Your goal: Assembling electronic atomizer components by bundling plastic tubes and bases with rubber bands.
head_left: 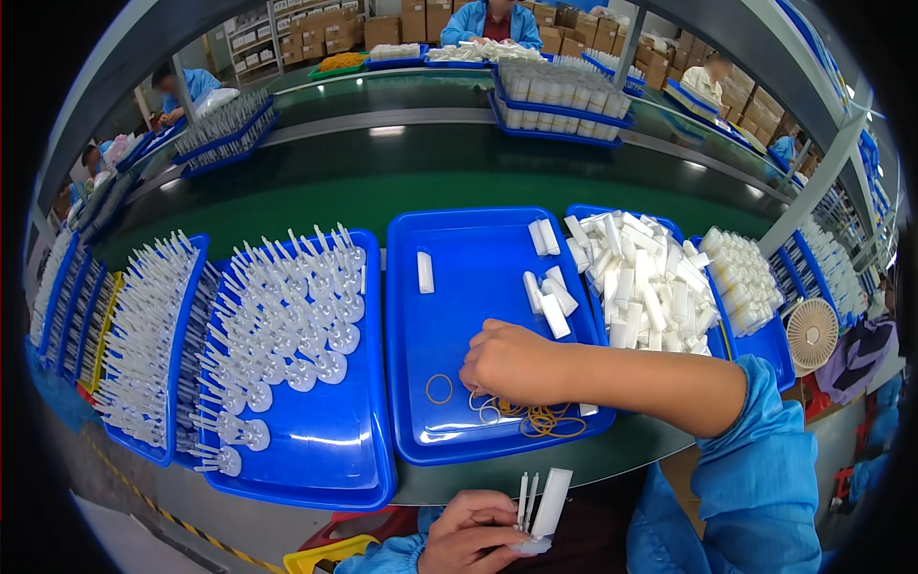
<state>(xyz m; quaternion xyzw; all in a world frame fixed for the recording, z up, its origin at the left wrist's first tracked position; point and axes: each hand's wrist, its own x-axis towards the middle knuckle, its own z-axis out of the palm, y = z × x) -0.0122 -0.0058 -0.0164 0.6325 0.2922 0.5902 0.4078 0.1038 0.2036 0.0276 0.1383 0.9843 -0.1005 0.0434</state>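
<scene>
At the lower edge my left hand (473,532) grips clear plastic parts (526,502) with two thin upright stems, together with a white flat rectangular piece (552,502) standing beside them. My right hand (507,364) is lowered into the middle blue tray (406,383), its fingers curled down at the near side. Tan rubber bands (550,421) lie in a loose pile against and below it, and a single rubber band (439,389) lies apart to its left. The right fingertips are hidden, so what they pinch does not show. Several white rectangular pieces (555,316) rest farther back in this tray.
Left stands a blue tray (325,459) of clear stemmed parts, beside another full one (143,335). A heap of white pieces (650,287) fills a tray at right, near a small fan (813,335). Beyond the green belt (335,182), co-workers (492,24) sit among trays.
</scene>
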